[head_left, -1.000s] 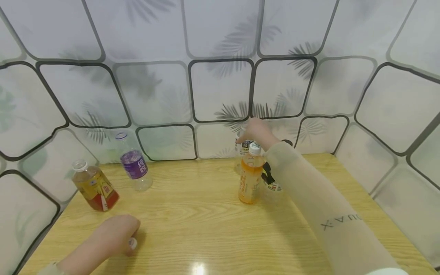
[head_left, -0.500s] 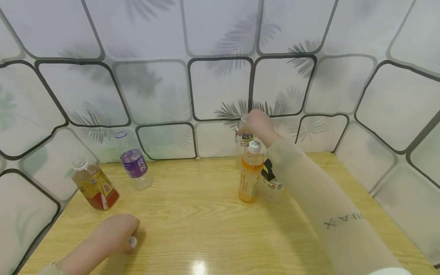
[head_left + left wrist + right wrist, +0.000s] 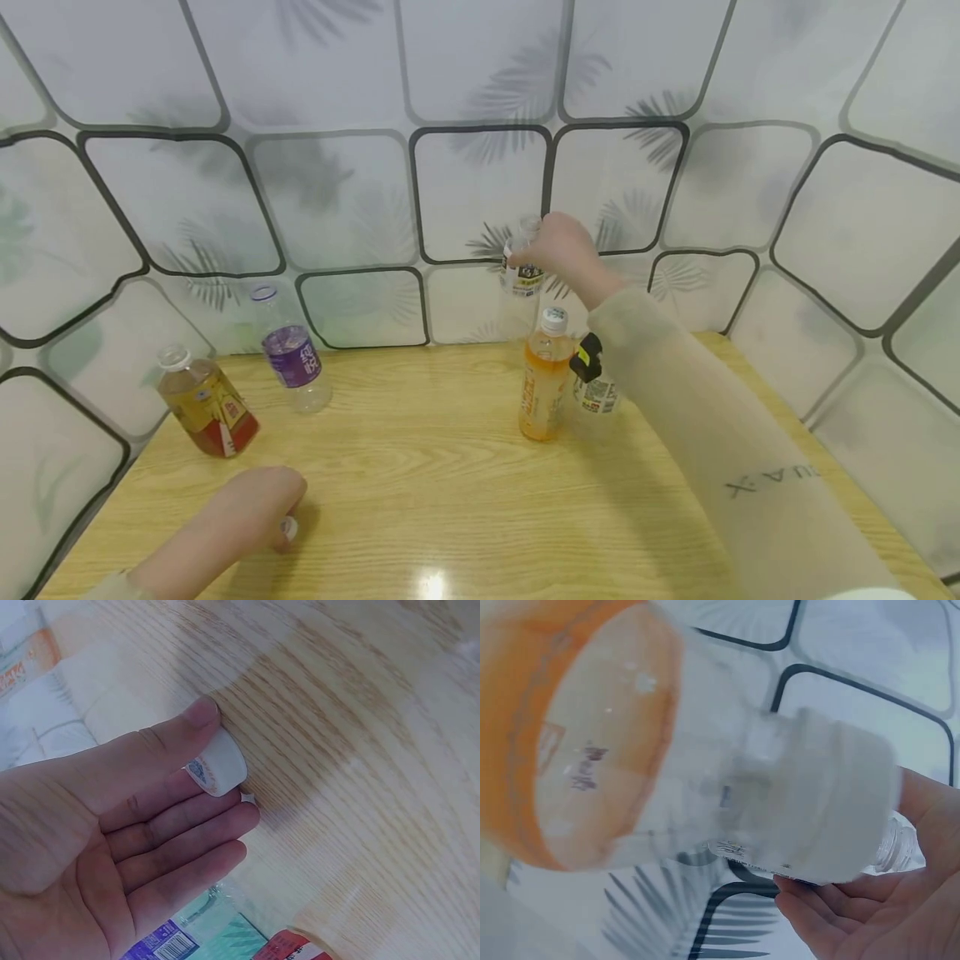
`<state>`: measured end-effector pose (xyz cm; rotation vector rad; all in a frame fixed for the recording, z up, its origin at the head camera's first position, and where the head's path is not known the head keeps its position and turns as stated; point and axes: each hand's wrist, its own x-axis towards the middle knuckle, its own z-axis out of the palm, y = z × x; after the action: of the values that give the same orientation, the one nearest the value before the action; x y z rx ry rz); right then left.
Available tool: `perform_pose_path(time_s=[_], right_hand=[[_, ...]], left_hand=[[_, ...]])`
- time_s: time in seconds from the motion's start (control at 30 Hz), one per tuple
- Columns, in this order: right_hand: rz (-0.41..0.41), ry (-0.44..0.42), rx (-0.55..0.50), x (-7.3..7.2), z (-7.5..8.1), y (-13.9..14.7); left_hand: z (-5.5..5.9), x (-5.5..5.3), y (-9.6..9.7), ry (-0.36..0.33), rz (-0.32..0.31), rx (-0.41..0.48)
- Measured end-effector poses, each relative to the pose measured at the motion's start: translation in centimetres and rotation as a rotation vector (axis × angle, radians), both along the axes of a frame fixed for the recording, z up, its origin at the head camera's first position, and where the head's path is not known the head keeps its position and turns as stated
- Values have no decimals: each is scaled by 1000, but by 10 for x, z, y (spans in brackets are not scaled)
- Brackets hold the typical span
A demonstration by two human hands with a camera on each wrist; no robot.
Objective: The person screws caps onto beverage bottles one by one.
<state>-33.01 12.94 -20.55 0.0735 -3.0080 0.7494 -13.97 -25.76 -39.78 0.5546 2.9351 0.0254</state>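
Observation:
My left hand (image 3: 251,510) is low over the table's left front, pinching a white bottle cap (image 3: 220,765) between thumb and fingers. At the back, my right hand (image 3: 564,254) grips a clear plastic bottle (image 3: 521,287) near its upper part, below an uncapped neck. This bottle has a black-and-white label and is lifted above the tabletop. In front of it stands an orange-labelled bottle (image 3: 543,387) with a white cap (image 3: 840,795), which blocks much of the right wrist view. Another clear bottle (image 3: 596,398) stands beside it, partly hidden by my right sleeve.
A purple-labelled clear bottle (image 3: 293,358) stands uncapped at the back left. Next to it is an uncapped yellow-labelled bottle (image 3: 208,407) with reddish liquid. Patterned fabric walls (image 3: 352,208) enclose the wooden table (image 3: 420,483) at the back and sides.
My right hand has risen with the clear bottle, lifting it up and slightly left behind the orange-labelled one. The left hand stays in place with the cap.

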Motion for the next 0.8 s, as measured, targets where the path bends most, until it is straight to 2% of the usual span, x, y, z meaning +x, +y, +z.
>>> perform_pose_path(time_s=[0.2, 0.4, 0.63, 0.8], right_hand=[[20, 25, -36, 4, 13, -4], [45, 54, -60, 8, 23, -7], [72, 92, -77, 20, 38, -9], [92, 82, -60, 34, 51, -7]], left_hand=[[-3, -5, -4, 64, -49, 1], [-5, -9, -7, 22, -32, 24], [-7, -15, -10, 59, -73, 24], [-6, -19, -13, 44, -64, 39]])
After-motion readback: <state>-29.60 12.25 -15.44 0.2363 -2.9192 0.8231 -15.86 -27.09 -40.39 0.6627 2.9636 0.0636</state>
